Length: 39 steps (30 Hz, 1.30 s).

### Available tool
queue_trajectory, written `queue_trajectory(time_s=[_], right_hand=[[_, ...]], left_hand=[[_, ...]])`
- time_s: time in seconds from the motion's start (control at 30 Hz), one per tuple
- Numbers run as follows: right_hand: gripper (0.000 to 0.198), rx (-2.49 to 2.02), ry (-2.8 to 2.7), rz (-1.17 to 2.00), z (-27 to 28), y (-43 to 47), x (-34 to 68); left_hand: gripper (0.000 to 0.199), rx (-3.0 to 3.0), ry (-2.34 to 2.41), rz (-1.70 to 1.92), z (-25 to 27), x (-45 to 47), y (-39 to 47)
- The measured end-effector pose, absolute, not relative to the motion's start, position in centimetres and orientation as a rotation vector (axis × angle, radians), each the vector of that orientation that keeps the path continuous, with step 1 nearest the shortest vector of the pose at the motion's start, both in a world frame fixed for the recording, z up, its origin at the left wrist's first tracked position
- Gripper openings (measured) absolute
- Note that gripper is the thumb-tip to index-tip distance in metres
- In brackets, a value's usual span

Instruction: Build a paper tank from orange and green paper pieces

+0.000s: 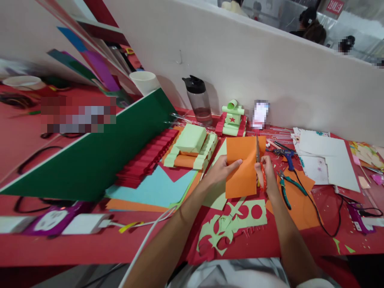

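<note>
At the middle of the red table (120, 256), held up before the worker: one orange sheet (240, 176).

Left hand (224, 171): thumb on the sheet's front, fingers behind, pinching its left part, presumably to steady it against the blades.

Right hand (269, 172): curled closed round the handles of red-orange scissors (264, 176), blades near the sheet's right edge, apparently aimed to cut away from the body.

Around the sheet, by the clock:
- Six: light-green offcut (260, 212), round holes in it.
- Four: green-handled pliers (295, 184).
- Toward three: blue glue gun (288, 158), probably laid there for easy reach.
- One: phone (260, 115), propped at the partition (228, 60), likely so its screen faces the seat; screen blurred.
- Twelve: red-and-green paper model (233, 120), red star, no lettering I can make out.
- Ten: light-green box (192, 138) on an orange-and-green base.
- Nine: stacked red pleated pieces (147, 156); beyond, green board (120, 148).
- Far one, past the partition: red sign (335, 6), pale characters, unreadable from where I stand. No brand legible.
</note>
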State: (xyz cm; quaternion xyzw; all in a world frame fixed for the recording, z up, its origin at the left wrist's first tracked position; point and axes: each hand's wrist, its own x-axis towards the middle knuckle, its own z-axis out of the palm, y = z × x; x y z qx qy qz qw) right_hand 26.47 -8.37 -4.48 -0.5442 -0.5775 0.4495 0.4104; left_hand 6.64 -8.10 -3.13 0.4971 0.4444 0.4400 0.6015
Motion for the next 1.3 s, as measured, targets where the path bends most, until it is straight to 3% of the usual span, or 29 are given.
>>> queue_trajectory(time_s=[0.5,0.77,1.07,1.3], right_hand=[[0.038,-1.299,-1.428,1.139,-4.32,-8.52,26.57],[0.048,-1.374,-1.338,1.225,-4.09,-8.52,26.26],[0.039,-1.280,-1.529,0.975,-4.49,-8.02,27.05],[0.047,-1.359,-1.322,1.256,-3.92,-8.28,26.71]], left_hand=[[0.050,1.195,1.014,0.951,-3.01,6.57,-8.26],[0.048,1.117,0.985,0.951,-2.85,6.71,-8.47],[0.051,1.126,0.962,0.935,-3.39,6.44,-8.28],[0.050,1.075,0.963,0.922,-3.14,6.46,-8.62]])
